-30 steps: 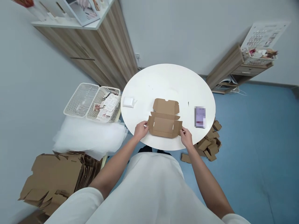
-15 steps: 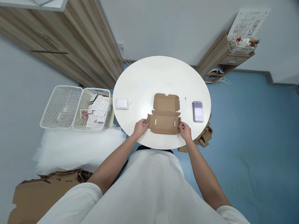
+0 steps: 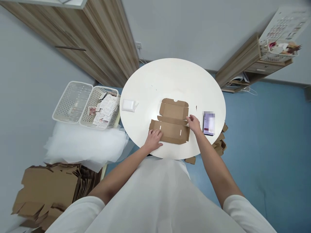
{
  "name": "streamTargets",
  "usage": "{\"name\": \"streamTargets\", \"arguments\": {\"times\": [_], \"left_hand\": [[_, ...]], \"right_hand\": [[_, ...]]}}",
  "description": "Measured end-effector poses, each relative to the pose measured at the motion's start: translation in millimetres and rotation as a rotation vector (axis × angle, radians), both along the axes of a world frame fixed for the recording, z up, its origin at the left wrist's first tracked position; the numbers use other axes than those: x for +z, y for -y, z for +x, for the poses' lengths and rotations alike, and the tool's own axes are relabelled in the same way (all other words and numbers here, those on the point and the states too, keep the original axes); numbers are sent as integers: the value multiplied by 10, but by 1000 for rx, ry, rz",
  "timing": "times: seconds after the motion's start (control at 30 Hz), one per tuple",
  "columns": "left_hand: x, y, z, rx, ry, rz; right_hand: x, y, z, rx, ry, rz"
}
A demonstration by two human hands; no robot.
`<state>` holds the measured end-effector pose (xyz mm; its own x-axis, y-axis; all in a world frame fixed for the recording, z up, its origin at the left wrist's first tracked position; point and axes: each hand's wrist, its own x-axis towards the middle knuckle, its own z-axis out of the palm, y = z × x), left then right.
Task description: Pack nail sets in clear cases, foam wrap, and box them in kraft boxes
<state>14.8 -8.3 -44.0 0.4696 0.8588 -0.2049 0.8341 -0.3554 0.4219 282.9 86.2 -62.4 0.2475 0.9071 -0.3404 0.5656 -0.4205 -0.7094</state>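
An unfolded brown cardboard box (image 3: 171, 131) lies on the white round table (image 3: 145, 84), its lid panel pointing away from me and its side flaps partly raised. My left hand (image 3: 153, 140) rests on its near left part, fingers spread over the cardboard and thumb apart at the front edge. At the right end of the fold between base and lid, my right hand (image 3: 193, 124) has its fingers pinched on a small side tab. The fingertips there partly hide the tab.
A white wrapped packet (image 3: 128, 105) lies at the table's left, a phone (image 3: 209, 123) at its right. White baskets (image 3: 99, 108), one with printed cards, stand left, above white sheeting (image 3: 87, 142) and stacked flat cardboard (image 3: 48, 184). More cardboard (image 3: 220, 144) lies right, below the table.
My left hand has moved from the left side flap onto the box's near left part. My right hand has shifted up to the fold. The box is slightly turned, and the view has shifted.
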Motion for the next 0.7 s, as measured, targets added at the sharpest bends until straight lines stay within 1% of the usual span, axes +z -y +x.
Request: {"name": "streamTargets", "arguments": {"times": [0.07, 0.13, 0.23, 0.3, 0.4, 0.5, 0.6, 0.7], "left_hand": [[-42, 5, 59, 17, -46, -26], [-87, 0, 103, 32, -73, -48], [-131, -23, 151, 30, -90, -41], [-135, -51, 171, 20, -106, -14], [-112, -113, 184, 27, -148, 28], [-77, -196, 193, 48, -194, 38], [-49, -291, 212, 41, -243, 49], [-40, -374, 235, 20, -284, 47]], "right_hand": [[-104, -164, -20, 6, -72, -11], [-199, -256, -45, 14, -111, -5], [-286, -277, -78, 17, -73, -3], [-295, -244, -98, 36, -35, 1], [-244, -176, -128, 75, -12, 19], [-142, -110, -156, 116, 0, 35], [-40, -53, -185, 204, 2, 22], [31, -24, -209, 270, 70, -12]]}}
